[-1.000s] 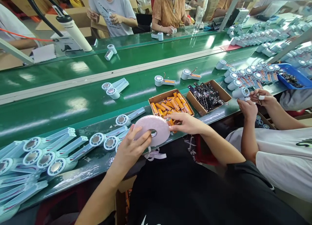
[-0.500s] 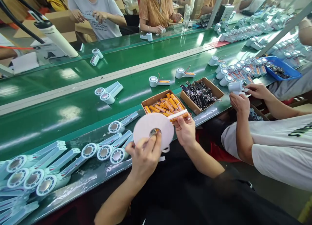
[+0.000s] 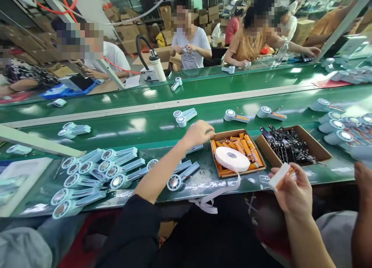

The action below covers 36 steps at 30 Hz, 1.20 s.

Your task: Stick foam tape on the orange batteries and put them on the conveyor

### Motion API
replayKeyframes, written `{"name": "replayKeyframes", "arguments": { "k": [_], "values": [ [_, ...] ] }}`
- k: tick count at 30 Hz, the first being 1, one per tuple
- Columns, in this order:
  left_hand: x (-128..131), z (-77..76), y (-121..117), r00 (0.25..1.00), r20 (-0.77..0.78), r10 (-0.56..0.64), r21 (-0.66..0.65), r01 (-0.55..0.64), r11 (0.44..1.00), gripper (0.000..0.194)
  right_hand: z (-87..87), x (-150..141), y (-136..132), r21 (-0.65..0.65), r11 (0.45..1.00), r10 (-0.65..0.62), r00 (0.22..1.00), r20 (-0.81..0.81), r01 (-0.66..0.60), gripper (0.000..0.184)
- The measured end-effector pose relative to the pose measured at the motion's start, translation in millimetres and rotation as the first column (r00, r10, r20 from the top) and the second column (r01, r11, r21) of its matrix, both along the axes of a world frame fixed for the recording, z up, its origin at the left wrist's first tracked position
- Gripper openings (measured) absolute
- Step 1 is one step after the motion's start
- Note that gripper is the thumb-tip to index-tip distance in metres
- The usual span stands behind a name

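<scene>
My right hand (image 3: 296, 192) is closed around an orange battery (image 3: 281, 179) with a strip of white foam tape (image 3: 279, 175) along one side. Over the near belt edge hangs my left hand (image 3: 199, 134), its fingers loosely bent and apart, with nothing visible in them. Below it lies a light-blue handheld fan body (image 3: 194, 148), partly covered by my arm. A roll of white tape (image 3: 229, 158) rests on the orange batteries (image 3: 251, 148) in a cardboard box (image 3: 220, 174). Its loose tape end (image 3: 207, 207) trails over the table edge.
Beside the batteries stands a cardboard box (image 3: 318, 153) of black circuit boards (image 3: 286, 146). Several blue fan bodies (image 3: 80, 181) lie at the left, others on the green belt (image 3: 139, 124). A slanted metal post (image 3: 43, 141) stands at left. Co-workers sit across; another person's arm (image 3: 362, 213) is at right.
The tape roll has left my left hand and now lies on the batteries. My left hand has moved left and away; my right hand has drawn right with the battery. The view has shifted left.
</scene>
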<state>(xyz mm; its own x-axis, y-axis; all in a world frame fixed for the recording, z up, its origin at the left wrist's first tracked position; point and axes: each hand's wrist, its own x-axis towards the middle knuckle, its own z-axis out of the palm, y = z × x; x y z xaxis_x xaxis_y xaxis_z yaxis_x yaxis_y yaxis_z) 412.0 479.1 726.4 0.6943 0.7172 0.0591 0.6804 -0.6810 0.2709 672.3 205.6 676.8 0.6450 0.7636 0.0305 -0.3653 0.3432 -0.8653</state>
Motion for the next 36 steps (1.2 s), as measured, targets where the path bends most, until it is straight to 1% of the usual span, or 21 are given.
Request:
{"name": "replayKeyframes", "arguments": {
  "k": [1, 2, 3, 5, 7, 9, 10, 11, 13, 15, 17, 18, 19, 20, 22, 23, 24, 25, 28, 32, 36],
  "values": [
    [-3.8, -1.4, 22.8, 0.988, -0.013, 0.152, 0.031, -0.152, 0.988, 0.030, -7.0, 0.6, -9.5, -0.023, 1.000, 0.015, 1.000, -0.006, -0.015, 0.045],
    [-8.2, -3.7, 42.6, 0.965, -0.028, 0.260, 0.055, -0.259, 0.964, 0.027, -12.4, 2.6, -17.8, -0.039, 0.999, 0.027, 1.000, -0.006, -0.027, 0.044],
    [-12.3, -7.0, 59.1, 0.944, -0.044, 0.326, 0.072, -0.322, 0.944, 0.024, -16.0, 5.6, -24.8, -0.052, 0.998, 0.034, 0.999, 0.005, -0.034, 0.042],
    [-17.4, -15.4, 82.5, 0.926, -0.071, 0.371, 0.086, -0.365, 0.927, 0.016, -17.0, 13.5, -33.2, -0.059, 0.998, 0.030, 0.998, 0.051, -0.027, 0.039],
    [-14.4, -25.5, 95.4, 0.933, -0.095, 0.346, 0.084, -0.339, 0.937, 0.011, -9.3, 21.4, -30.4, -0.060, 0.998, 0.030, 0.993, 0.117, -0.023, 0.037],
    [-2.0, -35.6, 102.2, 0.960, -0.109, 0.259, 0.069, -0.252, 0.965, 0.013, 6.2, 26.4, -10.3, -0.056, 0.998, 0.040, 0.980, 0.195, -0.030, 0.039],
    [6.9, -39.9, 104.8, 0.972, -0.115, 0.207, 0.054, -0.202, 0.978, 0.014, 15.8, 27.2, 7.6, -0.051, 0.998, 0.048, 0.969, 0.242, -0.036, 0.042],
    [16.5, -43.3, 107.6, 0.980, -0.120, 0.158, 0.034, -0.155, 0.987, 0.015, 25.6, 26.7, 30.9, -0.043, 0.998, 0.056, 0.954, 0.293, -0.045, 0.045],
    [34.9, -47.3, 114.7, 0.987, -0.135, 0.087, -0.022, -0.091, 0.996, 0.013, 41.6, 22.6, 90.7, -0.017, 0.996, 0.090, 0.901, 0.425, -0.091, 0.046],
    [47.3, -47.4, 123.4, 0.987, -0.149, 0.059, -0.084, -0.072, 0.994, 0.010, 48.5, 15.3, 159.2, -0.037, 0.986, 0.157, 0.819, 0.552, -0.164, 0.044],
    [51.7, -45.3, 130.4, 0.987, -0.146, 0.064, -0.121, -0.082, 0.989, 0.017, 44.9, 6.2, 223.2, -0.133, 0.961, 0.267, 0.693, 0.670, -0.243, 0.041],
    [51.7, -44.3, 132.1, 0.988, -0.137, 0.072, -0.127, -0.090, 0.988, 0.022, 40.3, 1.4, 250.3, -0.192, 0.941, 0.326, 0.602, 0.729, -0.277, 0.038],
    [50.9, -43.8, 132.3, 0.988, -0.128, 0.081, -0.125, -0.097, 0.987, 0.026, 34.6, -3.2, 273.0, -0.259, 0.923, 0.372, 0.486, 0.791, -0.285, 0.035],
    [50.3, -43.8, 131.1, 0.989, -0.120, 0.088, -0.119, -0.103, 0.988, 0.028, 28.4, -7.2, 291.3, -0.329, 0.905, 0.410, 0.346, 0.844, -0.271, 0.032],
    [51.0, -46.1, 126.0, 0.989, -0.117, 0.094, -0.108, -0.107, 0.988, 0.027, 16.8, -12.5, 315.6, -0.432, 0.882, 0.450, 0.070, 0.890, -0.186, 0.029],
    [52.9, -48.1, 123.2, 0.988, -0.120, 0.094, -0.105, -0.107, 0.989, 0.024, 12.1, -13.3, 322.8, -0.460, 0.877, 0.460, -0.031, 0.887, -0.141, 0.028],
    [55.6, -50.4, 120.9, 0.988, -0.124, 0.094, -0.105, -0.107, 0.989, 0.021, 8.3, -12.8, 327.5, -0.476, 0.873, 0.467, -0.097, 0.879, -0.108, 0.027],
    [58.8, -52.6, 119.5, 0.987, -0.126, 0.096, -0.106, -0.110, 0.988, 0.020, 5.6, -11.1, 330.5, -0.484, 0.871, 0.472, -0.132, 0.872, -0.086, 0.027],
    [67.6, -56.3, 121.5, 0.987, -0.116, 0.113, -0.120, -0.127, 0.985, 0.016, 2.8, -0.7, 333.8, -0.496, 0.867, 0.483, -0.168, 0.860, -0.051, 0.027],
    [69.4, -55.2, 130.4, 0.991, -0.047, 0.125, -0.179, -0.132, 0.975, 0.011, 4.3, 15.6, 335.6, -0.509, 0.861, 0.498, -0.224, 0.838, 0.006, 0.029],
    [69.8, -58.2, 129.8, 0.979, 0.056, 0.196, -0.217, -0.180, 0.959, 0.021, 2.9, 24.5, 337.8, -0.529, 0.848, 0.516, -0.306, 0.800, 0.047, 0.029]
  ]
}}
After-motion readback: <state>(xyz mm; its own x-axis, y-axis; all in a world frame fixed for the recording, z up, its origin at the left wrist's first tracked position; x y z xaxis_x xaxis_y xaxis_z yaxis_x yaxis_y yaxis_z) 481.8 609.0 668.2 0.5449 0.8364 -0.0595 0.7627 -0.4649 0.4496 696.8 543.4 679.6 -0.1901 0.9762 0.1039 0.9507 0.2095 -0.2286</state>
